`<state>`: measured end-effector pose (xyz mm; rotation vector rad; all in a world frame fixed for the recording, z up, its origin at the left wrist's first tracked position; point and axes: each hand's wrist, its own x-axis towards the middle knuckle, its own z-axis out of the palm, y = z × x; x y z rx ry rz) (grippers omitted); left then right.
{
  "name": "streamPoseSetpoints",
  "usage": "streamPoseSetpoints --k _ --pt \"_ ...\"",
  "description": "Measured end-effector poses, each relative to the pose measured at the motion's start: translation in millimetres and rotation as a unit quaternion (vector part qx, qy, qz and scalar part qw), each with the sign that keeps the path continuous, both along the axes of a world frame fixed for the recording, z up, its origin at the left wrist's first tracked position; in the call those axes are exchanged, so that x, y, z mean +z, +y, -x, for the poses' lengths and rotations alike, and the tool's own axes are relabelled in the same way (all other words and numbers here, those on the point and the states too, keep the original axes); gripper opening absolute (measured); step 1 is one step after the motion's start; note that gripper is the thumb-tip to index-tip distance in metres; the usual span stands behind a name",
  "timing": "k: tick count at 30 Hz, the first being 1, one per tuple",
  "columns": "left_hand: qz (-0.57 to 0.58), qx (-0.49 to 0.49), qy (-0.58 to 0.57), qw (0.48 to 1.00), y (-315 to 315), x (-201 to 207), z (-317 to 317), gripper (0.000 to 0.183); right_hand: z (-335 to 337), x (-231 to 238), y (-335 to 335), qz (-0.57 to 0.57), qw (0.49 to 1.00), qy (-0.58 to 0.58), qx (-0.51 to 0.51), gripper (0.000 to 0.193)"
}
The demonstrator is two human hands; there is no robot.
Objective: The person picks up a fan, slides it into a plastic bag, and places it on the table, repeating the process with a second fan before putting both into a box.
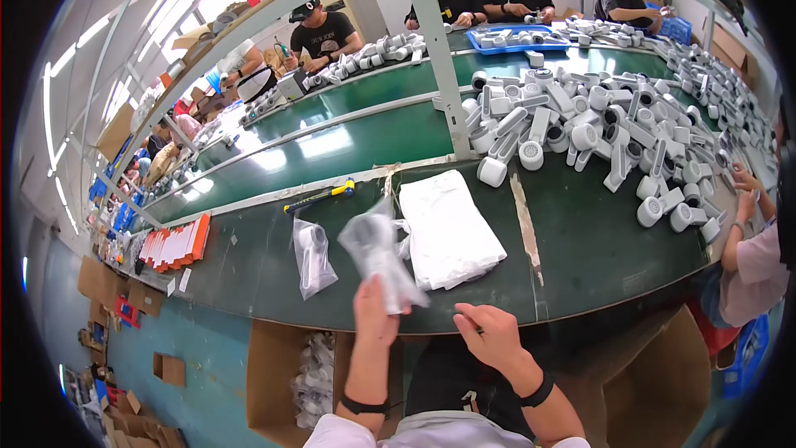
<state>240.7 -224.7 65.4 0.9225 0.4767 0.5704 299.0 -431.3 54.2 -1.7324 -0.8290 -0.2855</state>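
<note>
My left hand [375,311] is closed on the lower end of a clear plastic bag [369,236], blurred by motion. Something whitish shows inside it, but its shape is smeared. To its left, a second clear bag [313,275] lies flat on the bench with a white, round-headed device with a handle in it. A stack of white plastic bags [452,228] is spread to the right of the held bag. My right hand [491,338] hovers at the bench's front edge, fingers loosely curled and thumb apart, with nothing visible in it.
A yellow-and-black tool [319,196] lies behind the bags. Many loose white devices [597,116] are heaped at the right. Orange-and-white flat boxes [176,242] lie at the left. Below the bench, a carton [269,382] contains bagged pieces. A co-worker's arms [738,220] reach in at the right.
</note>
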Motion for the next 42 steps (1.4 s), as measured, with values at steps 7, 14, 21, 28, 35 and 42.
streamPoseSetpoints --k 7,14,21,28,35,42 --pt "-0.274 0.288 0.168 0.902 127.2 20.0 88.3 0.035 -41.5 -33.9 -29.5 -0.019 0.985 0.139 -0.098 0.016" --pt "-0.364 0.362 0.383 0.768 212.0 -13.1 121.2 0.041 -50.8 -41.7 -32.9 -0.002 0.971 0.208 -0.117 0.018" --pt "-0.530 0.317 0.485 0.619 240.3 -53.3 76.9 0.052 -57.4 -53.1 -35.1 0.002 0.966 0.219 -0.134 0.021" --pt "-0.412 0.233 0.436 0.765 241.5 -28.0 79.0 0.051 -54.0 -55.3 -31.7 0.001 0.970 0.204 -0.133 0.017" --pt "-0.361 0.243 0.390 0.812 252.5 -21.2 122.3 0.046 -53.4 -46.9 -31.0 0.001 0.968 0.223 -0.118 0.021" --pt "-0.371 0.173 0.337 0.848 255.9 -34.6 106.6 0.037 -53.3 -57.0 -34.8 0.018 0.970 0.205 -0.130 0.020"
